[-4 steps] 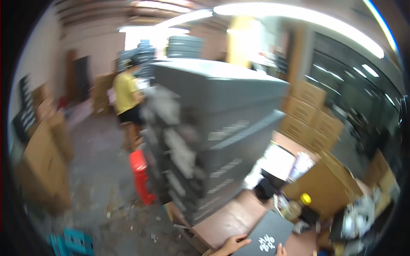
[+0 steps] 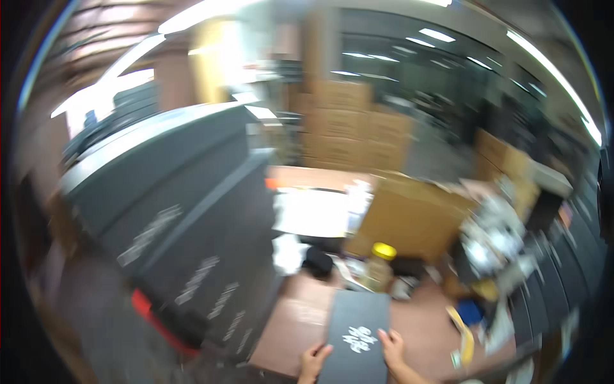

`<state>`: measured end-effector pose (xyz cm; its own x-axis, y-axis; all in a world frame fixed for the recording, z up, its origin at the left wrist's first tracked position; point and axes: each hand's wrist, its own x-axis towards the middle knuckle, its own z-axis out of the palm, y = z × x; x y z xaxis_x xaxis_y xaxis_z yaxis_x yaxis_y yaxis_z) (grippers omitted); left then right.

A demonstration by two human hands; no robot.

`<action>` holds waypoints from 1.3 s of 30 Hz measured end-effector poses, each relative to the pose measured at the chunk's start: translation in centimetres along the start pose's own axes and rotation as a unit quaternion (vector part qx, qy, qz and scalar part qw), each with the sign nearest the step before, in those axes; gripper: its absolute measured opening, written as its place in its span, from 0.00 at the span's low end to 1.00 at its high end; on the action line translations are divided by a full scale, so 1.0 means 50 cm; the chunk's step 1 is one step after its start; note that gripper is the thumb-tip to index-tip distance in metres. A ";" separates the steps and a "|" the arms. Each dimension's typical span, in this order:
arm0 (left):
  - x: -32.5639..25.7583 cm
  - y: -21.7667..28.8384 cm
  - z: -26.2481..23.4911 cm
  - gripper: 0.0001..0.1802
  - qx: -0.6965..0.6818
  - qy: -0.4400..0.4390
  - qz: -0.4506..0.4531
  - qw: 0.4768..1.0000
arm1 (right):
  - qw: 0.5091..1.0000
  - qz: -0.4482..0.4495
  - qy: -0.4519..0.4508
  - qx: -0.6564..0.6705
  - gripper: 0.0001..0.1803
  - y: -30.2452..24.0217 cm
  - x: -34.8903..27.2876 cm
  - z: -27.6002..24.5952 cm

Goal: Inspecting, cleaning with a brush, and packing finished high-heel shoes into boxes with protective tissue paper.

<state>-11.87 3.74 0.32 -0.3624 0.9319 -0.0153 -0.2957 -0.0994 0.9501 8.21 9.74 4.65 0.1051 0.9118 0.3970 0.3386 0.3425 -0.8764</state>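
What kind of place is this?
It's probably a workshop or warehouse: dark grey boxes are stacked high on the left, brown cardboard cartons are piled at the back, and there's a cluttered pinkish-brown worktable in front.

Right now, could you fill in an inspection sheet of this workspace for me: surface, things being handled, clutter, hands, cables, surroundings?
Surface: brownish-pink tabletop, partly covered.
Things being handled: dark grey flat box with white markings on top.
Clutter: yellow-lidded jar, brown cardboard, black rounded item; crumpled plastic on the right.
Hands: left hand at the flat box's left edge, right hand at its right; both hold it.
Cables: nothing seen; blur limits detail.
Surroundings: tall stack of dark boxes at left, stacked brown cartons beyond.
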 end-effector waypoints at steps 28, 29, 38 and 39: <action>-0.461 0.847 0.973 0.36 -0.317 -0.554 0.219 0.738 | 0.748 -0.565 0.260 -0.233 0.31 -0.822 -0.047 -1.145; -0.491 0.866 1.053 0.36 -0.316 -0.571 0.227 0.723 | 0.805 -0.569 0.130 -0.107 0.22 -0.856 -0.053 -1.211; -0.665 0.792 1.280 0.43 -0.074 -0.590 0.484 0.642 | 0.851 -0.399 0.329 0.089 0.19 -0.788 -0.029 -1.566; -0.666 0.766 1.299 0.42 -0.054 -0.566 0.518 0.639 | 0.852 -0.373 0.362 0.056 0.19 -0.780 -0.025 -1.567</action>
<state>46.27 -8.48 57.46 0.4400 -0.0038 0.8980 -0.4963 -0.8344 0.2396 68.15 -22.51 59.70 0.4626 0.0659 0.8841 0.4758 0.8230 -0.3103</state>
